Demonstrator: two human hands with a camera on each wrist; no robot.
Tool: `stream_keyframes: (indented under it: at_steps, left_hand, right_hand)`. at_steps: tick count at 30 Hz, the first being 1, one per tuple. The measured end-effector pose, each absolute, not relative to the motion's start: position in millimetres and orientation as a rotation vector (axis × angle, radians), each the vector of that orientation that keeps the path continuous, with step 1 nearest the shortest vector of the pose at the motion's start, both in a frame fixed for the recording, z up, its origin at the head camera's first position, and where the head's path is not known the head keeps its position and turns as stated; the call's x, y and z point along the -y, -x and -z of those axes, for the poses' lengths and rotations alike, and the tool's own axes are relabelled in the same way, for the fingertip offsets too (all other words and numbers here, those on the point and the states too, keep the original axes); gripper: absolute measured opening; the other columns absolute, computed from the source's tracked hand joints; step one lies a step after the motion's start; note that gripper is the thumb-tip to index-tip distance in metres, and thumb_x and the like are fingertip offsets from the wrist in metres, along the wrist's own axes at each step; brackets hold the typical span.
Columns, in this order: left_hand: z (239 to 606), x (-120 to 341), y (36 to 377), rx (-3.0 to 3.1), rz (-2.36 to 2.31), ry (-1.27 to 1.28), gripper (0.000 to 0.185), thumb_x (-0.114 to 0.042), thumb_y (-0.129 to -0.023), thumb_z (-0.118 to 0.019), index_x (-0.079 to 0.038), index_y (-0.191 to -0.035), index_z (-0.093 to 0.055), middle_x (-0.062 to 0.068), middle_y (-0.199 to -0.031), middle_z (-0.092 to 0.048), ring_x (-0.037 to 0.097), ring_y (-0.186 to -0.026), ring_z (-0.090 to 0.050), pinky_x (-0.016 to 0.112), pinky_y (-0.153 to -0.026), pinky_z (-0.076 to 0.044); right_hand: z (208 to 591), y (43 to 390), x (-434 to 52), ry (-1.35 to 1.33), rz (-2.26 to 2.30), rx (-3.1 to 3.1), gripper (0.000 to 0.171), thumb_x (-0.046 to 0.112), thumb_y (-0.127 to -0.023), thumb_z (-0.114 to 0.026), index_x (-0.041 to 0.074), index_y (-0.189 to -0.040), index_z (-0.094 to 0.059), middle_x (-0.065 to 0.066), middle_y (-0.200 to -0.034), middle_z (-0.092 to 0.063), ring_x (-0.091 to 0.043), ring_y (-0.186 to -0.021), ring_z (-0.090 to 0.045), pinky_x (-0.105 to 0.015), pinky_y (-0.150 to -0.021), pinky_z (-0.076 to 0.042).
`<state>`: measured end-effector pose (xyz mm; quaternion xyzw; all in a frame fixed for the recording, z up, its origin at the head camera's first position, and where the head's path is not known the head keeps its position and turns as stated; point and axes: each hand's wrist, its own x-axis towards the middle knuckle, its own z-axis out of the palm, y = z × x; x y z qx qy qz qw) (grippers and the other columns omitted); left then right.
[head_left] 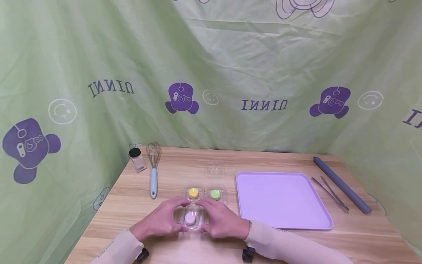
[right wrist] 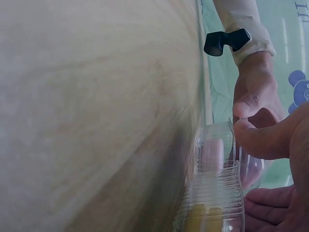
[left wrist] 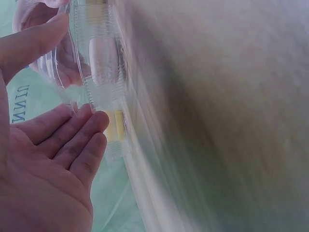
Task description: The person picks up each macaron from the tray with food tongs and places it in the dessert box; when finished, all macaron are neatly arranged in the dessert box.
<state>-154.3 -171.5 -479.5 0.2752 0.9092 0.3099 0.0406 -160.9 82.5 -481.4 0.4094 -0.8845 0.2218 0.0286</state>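
A clear plastic clamshell box (head_left: pixel 191 219) with a pale pink macaron (head_left: pixel 190 218) inside lies on the wooden table (head_left: pixel 280 242) near the front edge. My left hand (head_left: pixel 176 215) grips its left side and my right hand (head_left: pixel 209 217) grips its right side, fingers over the far edge and thumbs at the near edge. In the left wrist view my left hand's thumb and fingers (left wrist: pixel 82 130) bracket the clear box (left wrist: pixel 91 63). In the right wrist view my right thumb (right wrist: pixel 263 137) presses on the box (right wrist: pixel 217 164).
Just behind stand clear boxes holding a yellow macaron (head_left: pixel 193 193) and a green macaron (head_left: pixel 215 194), and an empty clear box (head_left: pixel 215 169). A lilac tray (head_left: pixel 281 200) lies to the right, then metal tongs (head_left: pixel 330 192) and a grey rolling pin (head_left: pixel 341 185). A whisk (head_left: pixel 153 165) and a jar (head_left: pixel 137 159) sit back left.
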Motion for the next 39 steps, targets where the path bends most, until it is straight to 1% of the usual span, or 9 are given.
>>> stream_keyframes:
  at_steps: [5,11,17,25,34,39]
  left_hand:
    - [480.9,169.7,155.1,-2.808,-0.92,-0.847,0.08,-0.038,-0.07,-0.088,-0.011,-0.139,-0.058,0.003,-0.134,-0.065,0.023,-0.121,-0.064,0.05,-0.105,-0.054]
    - [484.2,169.4,155.6,-2.819,-0.885,-0.869,0.079,-0.033,-0.068,-0.089,-0.006,-0.136,-0.059,0.006,-0.132,-0.067,0.025,-0.121,-0.065,0.05,-0.107,-0.053]
    - [484.3,168.0,155.6,-2.82,-0.838,-0.865,0.079,-0.031,-0.065,-0.091,-0.008,-0.134,-0.06,0.002,-0.127,-0.067,0.022,-0.119,-0.065,0.045,-0.107,-0.054]
    - [481.9,168.1,154.7,-2.873,-0.704,-0.919,0.082,-0.041,-0.063,-0.092,-0.008,-0.131,-0.06,-0.002,-0.124,-0.067,0.018,-0.114,-0.066,0.042,-0.103,-0.056]
    - [483.7,172.0,156.3,-2.89,-0.689,-0.913,0.088,-0.052,-0.062,-0.09,-0.008,-0.132,-0.06,-0.003,-0.118,-0.067,0.016,-0.109,-0.066,0.04,-0.099,-0.058]
    - [483.3,171.9,156.3,-2.887,-0.675,-0.916,0.088,-0.053,-0.064,-0.089,-0.008,-0.133,-0.059,-0.004,-0.118,-0.067,0.014,-0.107,-0.066,0.039,-0.097,-0.059]
  right_hand:
    - [479.7,160.7,-80.3,-1.253,-0.618,2.778,0.081,0.036,-0.077,-0.086,0.009,-0.143,-0.049,-0.006,-0.139,-0.061,-0.02,-0.125,-0.062,-0.032,-0.108,-0.054]
    - [480.9,161.7,-79.1,-1.291,-0.559,2.768,0.077,0.032,-0.077,-0.085,0.008,-0.142,-0.051,-0.006,-0.136,-0.062,-0.018,-0.122,-0.063,-0.03,-0.107,-0.054]
    - [481.7,163.0,-79.4,-1.324,-0.5,2.73,0.074,0.029,-0.075,-0.085,0.009,-0.139,-0.053,-0.004,-0.133,-0.063,-0.016,-0.119,-0.063,-0.026,-0.105,-0.055]
    - [480.3,164.1,-73.6,-1.373,-0.388,2.667,0.077,0.032,-0.07,-0.089,0.007,-0.135,-0.056,-0.003,-0.128,-0.066,-0.015,-0.117,-0.064,-0.025,-0.104,-0.055]
    - [477.8,172.1,-72.2,-1.426,-0.418,2.701,0.08,0.029,-0.069,-0.091,0.01,-0.138,-0.055,-0.002,-0.132,-0.065,-0.013,-0.119,-0.063,-0.022,-0.103,-0.054]
    - [476.8,174.4,-71.7,-1.439,-0.429,2.71,0.08,0.027,-0.068,-0.091,0.01,-0.138,-0.056,-0.001,-0.132,-0.066,-0.013,-0.118,-0.064,-0.022,-0.103,-0.055]
